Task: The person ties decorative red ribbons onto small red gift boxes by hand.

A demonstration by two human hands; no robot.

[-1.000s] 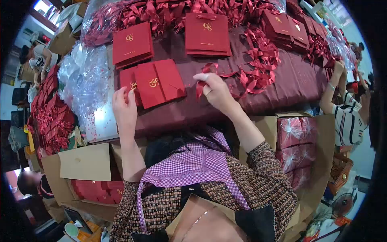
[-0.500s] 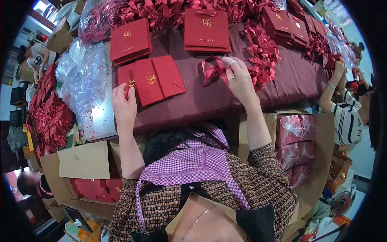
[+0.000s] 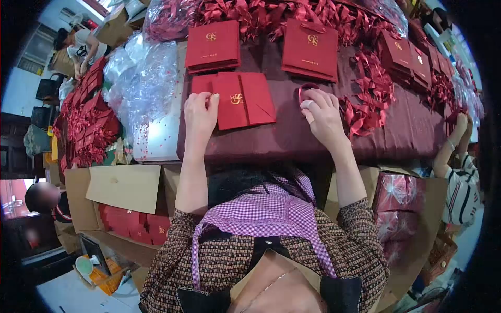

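Note:
Flat red paper bags [image 3: 258,94] with a gold logo lie overlapping on the dark red cloth in front of me. My left hand [image 3: 201,119] is at their left edge, its thumb and fingertips pinched there on a red paper bag. Across from it, my right hand [image 3: 324,116] is closed around a dark red ribbon [image 3: 301,94], of which only a short loop shows above the fingers. Behind the hands lie two stacks of red bags, one to the left [image 3: 213,46] and one to the right [image 3: 310,50]. The ribbon's ends are hidden.
A heap of red ribbons [image 3: 371,96] lies right of my right hand. More bags [image 3: 399,52] stand farther right. Clear plastic wrap [image 3: 141,78] is piled at left. Open cartons hold red bags [image 3: 138,224] and wrapped bundles [image 3: 399,188]. Other people work at both sides.
The view has shifted, so the table appears farther right. My right hand has moved closer to the flat bags, and the ribbon's wide loop is now gathered small at its fingers. My left hand stays at the bags' edge.

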